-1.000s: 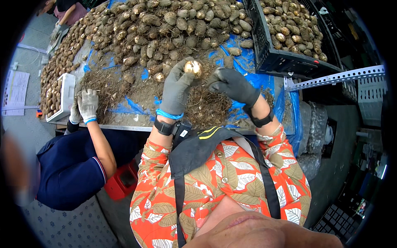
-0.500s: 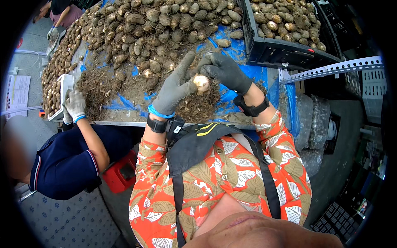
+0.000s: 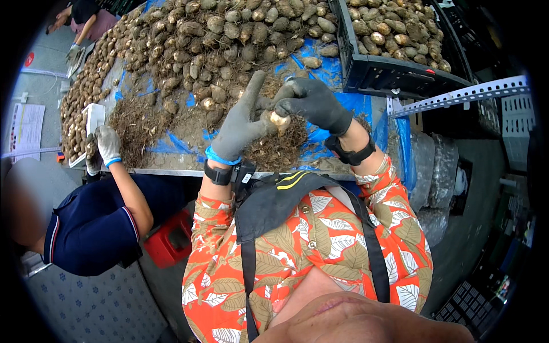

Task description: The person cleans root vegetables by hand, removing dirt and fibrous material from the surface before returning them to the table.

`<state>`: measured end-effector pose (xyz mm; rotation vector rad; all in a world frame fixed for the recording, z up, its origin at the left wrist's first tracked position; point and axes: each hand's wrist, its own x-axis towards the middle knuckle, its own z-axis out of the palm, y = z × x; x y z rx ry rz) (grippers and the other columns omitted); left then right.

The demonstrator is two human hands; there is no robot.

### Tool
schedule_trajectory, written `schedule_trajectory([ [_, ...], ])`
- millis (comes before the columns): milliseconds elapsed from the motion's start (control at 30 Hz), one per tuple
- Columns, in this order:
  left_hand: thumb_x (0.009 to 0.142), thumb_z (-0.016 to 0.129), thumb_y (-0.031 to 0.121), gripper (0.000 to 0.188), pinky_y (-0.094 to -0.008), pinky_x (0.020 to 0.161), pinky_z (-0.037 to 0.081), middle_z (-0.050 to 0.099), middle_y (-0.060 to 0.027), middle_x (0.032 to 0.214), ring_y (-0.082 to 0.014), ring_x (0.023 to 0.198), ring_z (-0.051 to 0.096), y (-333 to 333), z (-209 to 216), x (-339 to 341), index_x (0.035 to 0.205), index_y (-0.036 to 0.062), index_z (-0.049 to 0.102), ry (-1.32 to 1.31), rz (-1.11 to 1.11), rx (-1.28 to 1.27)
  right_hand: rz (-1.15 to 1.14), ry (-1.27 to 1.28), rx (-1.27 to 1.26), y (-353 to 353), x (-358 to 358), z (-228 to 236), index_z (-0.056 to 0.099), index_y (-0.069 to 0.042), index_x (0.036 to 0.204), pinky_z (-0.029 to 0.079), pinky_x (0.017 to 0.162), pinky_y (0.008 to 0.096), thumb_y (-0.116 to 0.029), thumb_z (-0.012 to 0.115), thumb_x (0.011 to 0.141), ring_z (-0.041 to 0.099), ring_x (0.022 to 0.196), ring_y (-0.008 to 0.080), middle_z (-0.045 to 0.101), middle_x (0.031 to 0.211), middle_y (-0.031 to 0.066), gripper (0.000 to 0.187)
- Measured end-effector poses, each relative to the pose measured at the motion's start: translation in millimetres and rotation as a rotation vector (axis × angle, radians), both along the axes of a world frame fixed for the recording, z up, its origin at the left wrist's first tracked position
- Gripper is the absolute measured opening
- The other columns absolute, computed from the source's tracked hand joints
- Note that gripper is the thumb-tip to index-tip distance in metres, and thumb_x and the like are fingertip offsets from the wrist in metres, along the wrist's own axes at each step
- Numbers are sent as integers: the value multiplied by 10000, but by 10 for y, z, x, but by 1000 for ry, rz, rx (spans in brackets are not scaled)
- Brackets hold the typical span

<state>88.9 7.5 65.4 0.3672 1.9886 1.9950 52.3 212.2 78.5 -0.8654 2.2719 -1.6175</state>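
Grey-gloved left hand (image 3: 243,123): closed under the taro root (image 3: 278,119).
Right hand (image 3: 313,103): pinched on its top, directly above.

Wearer's clothing, head view
Left hand (image 3: 243,123): grey glove, blue cuff, black wristband. Right hand (image 3: 313,103): dark grey glove, black wrist strap. Orange leaf-print shirt (image 3: 320,251), black apron (image 3: 274,200) with straps and yellow stripes.

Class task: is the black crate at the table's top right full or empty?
Full: the black crate is heaped with brown bulbs up to its rim.
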Motion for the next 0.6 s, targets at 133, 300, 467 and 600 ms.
schedule_trajectory([
  [133, 667, 675, 65, 1012, -240, 770, 462, 602, -113, 1112, -119, 920, 548, -131, -78, 10, 1518, 67, 127, 48, -81, 97, -338, 382, 226, -122, -69, -281, 640, -27, 798, 467, 654, 395, -227, 616, 849, 605, 694, 274, 643, 792, 138, 208],
  [300, 667, 666, 34, 964, -283, 873, 475, 587, -130, 1158, -159, 1041, 562, -235, -113, -75, 1504, 50, 189, 183, -47, 165, -204, 173, 530, 119, -143, -635, 657, -29, 889, 470, 650, 389, -259, 607, 858, 610, 693, 270, 620, 749, 134, 237],
  [467, 683, 706, 43, 661, -316, 984, 429, 564, -71, 1226, -189, 1090, 563, -297, -214, -156, 1314, 4, 513, 253, 31, -39, -38, 221, 366, -78, 158, -67, 655, -12, 873, 470, 577, 304, -281, 603, 894, 605, 649, 167, 620, 729, 82, 276],
  [600, 690, 673, 40, 607, -304, 966, 446, 563, -99, 1241, -182, 1148, 533, -225, -35, -152, 1277, -11, 524, 146, 41, -31, -112, 12, 161, -122, 211, -163, 636, -51, 937, 478, 671, 375, -200, 615, 869, 606, 730, 277, 641, 835, 88, 165],
])
